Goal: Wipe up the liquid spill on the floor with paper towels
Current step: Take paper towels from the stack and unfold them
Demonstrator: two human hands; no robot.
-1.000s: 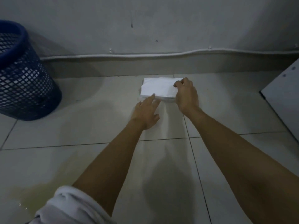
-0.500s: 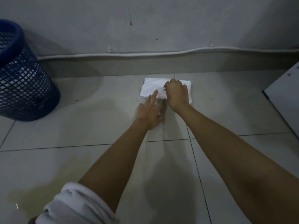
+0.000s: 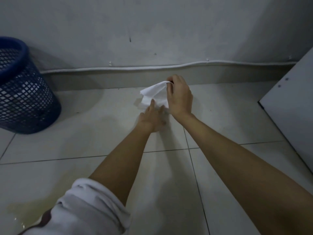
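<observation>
Spill [image 3: 25, 212] lies near-left, well apart from sheet [image 3: 152, 93] pinched by right hand [image 3: 180, 97]; flat left hand [image 3: 150, 118] pins stack [image 3: 144, 103].

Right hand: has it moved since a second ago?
Yes. The right hand has risen toward the wall cable, lifting one paper towel off the stack, which the left hand presses down.

no readable text, no labels, no brands, no numbers, no signs
</observation>
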